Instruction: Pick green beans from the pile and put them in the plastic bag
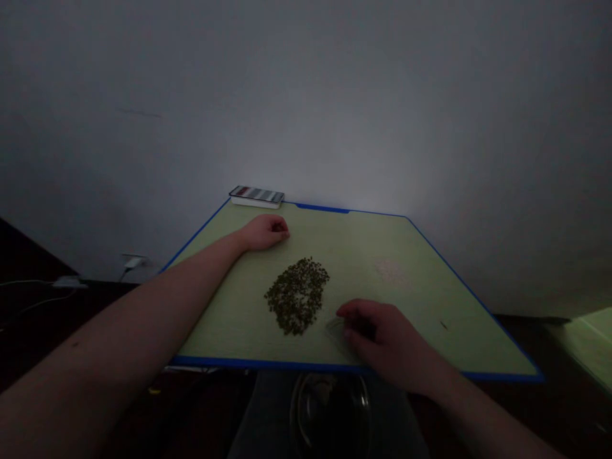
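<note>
My left hand (pixel 265 231) rests on the far left part of the table, fingers curled into a loose fist; nothing shows in it. Nearer the front edge, my right hand (pixel 382 335) has thumb and fingers curled around one side of a small clear container (pixel 335 327), whose exact shape is hard to make out in the dim light. Left of it lies a loose pile of small dark greenish-brown grains (pixel 294 306), spread in one layer with the pale tabletop showing through its middle. Neither hand touches this pile.
The pale yellow-green table (pixel 354 239) has a blue edge and stands against a grey wall. A flat white box (pixel 257 198) with a striped top sits at its back left corner. Faint pale bits (pixel 389 269) lie to the right. A shiny round bowl (pixel 331 411) is below the front edge.
</note>
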Action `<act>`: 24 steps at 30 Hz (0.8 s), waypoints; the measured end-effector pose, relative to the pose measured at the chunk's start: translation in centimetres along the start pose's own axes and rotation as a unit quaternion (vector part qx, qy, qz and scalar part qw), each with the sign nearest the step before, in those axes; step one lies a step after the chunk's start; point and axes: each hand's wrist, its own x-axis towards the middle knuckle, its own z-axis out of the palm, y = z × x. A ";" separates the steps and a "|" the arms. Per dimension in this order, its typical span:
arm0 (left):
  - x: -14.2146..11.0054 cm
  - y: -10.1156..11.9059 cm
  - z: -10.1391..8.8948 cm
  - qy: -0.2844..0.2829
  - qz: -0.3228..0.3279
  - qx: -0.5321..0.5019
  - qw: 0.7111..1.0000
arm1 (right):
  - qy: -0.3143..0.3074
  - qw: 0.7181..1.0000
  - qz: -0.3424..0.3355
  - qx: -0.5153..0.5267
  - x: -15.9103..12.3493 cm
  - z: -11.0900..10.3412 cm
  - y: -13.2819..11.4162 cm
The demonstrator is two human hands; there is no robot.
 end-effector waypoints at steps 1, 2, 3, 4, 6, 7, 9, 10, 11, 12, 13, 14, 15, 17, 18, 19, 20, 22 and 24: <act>0.0 0.0 0.0 0.000 0.003 -0.003 1.000 | 0.001 1.000 -0.006 -0.005 0.3 0.2 -0.1; 0.0 0.0 0.0 0.001 0.005 -0.005 1.000 | 0.000 1.000 -0.010 -0.008 0.5 0.5 -0.3; -0.1 0.1 0.0 0.000 0.007 -0.004 1.000 | -0.001 1.000 -0.012 -0.011 0.7 0.7 -0.5; -0.1 0.2 -0.1 0.002 0.006 -0.001 1.000 | 0.001 1.000 -0.015 -0.016 0.8 0.8 -0.7; -0.3 0.4 -0.2 0.000 0.003 0.006 1.000 | 0.013 0.999 -0.022 -0.033 1.0 1.1 -1.2; -0.3 0.5 -0.3 -0.001 0.003 0.007 1.000 | 0.023 0.998 -0.025 -0.044 1.1 1.2 -1.4; -0.4 0.7 -0.3 0.000 -0.001 0.008 1.000 | 0.041 0.997 -0.027 -0.061 1.2 1.3 -1.7; -0.4 0.7 -0.3 0.000 -0.002 0.008 1.000 | 0.047 0.996 -0.023 -0.068 1.2 1.3 -1.8; -0.4 0.7 -0.3 0.000 -0.003 0.008 1.000 | 0.049 0.996 -0.016 -0.073 1.2 1.3 -1.9; -0.3 0.7 -0.3 0.000 -0.002 0.008 1.000 | 0.050 0.996 -0.007 -0.077 1.2 1.2 -1.9; -0.3 0.7 -0.3 0.000 -0.001 0.008 1.000 | 0.048 0.996 0.000 -0.080 1.1 1.1 -1.8; -0.3 0.6 -0.2 -0.001 0.000 0.008 1.000 | 0.046 0.996 0.006 -0.082 1.0 1.0 -1.8; -0.3 0.6 -0.2 -0.002 0.000 0.008 1.000 | 0.044 0.996 0.009 -0.082 1.0 0.8 -1.6; -0.3 0.5 -0.2 -0.004 0.002 0.008 1.000 | 0.043 0.996 0.013 -0.083 0.7 0.4 -1.2; -0.3 0.5 -0.2 -0.005 0.002 0.007 1.000 | 0.044 0.995 0.017 -0.083 0.6 0.2 -1.0; -0.3 0.5 -0.2 -0.003 0.003 0.007 1.000 | 0.047 0.995 0.023 -0.083 0.5 0.0 -0.7; -0.3 0.5 -0.2 -0.004 0.001 0.005 1.000 | 0.049 0.995 0.031 -0.084 0.5 -0.2 -0.5; -0.3 0.6 -0.3 -0.003 -0.001 0.001 1.000 | 0.049 0.995 0.044 -0.081 0.3 -0.4 -0.1; -0.3 0.6 -0.3 -0.001 -0.001 0.007 1.000 | 0.045 0.995 0.041 -0.074 0.3 -0.5 0.0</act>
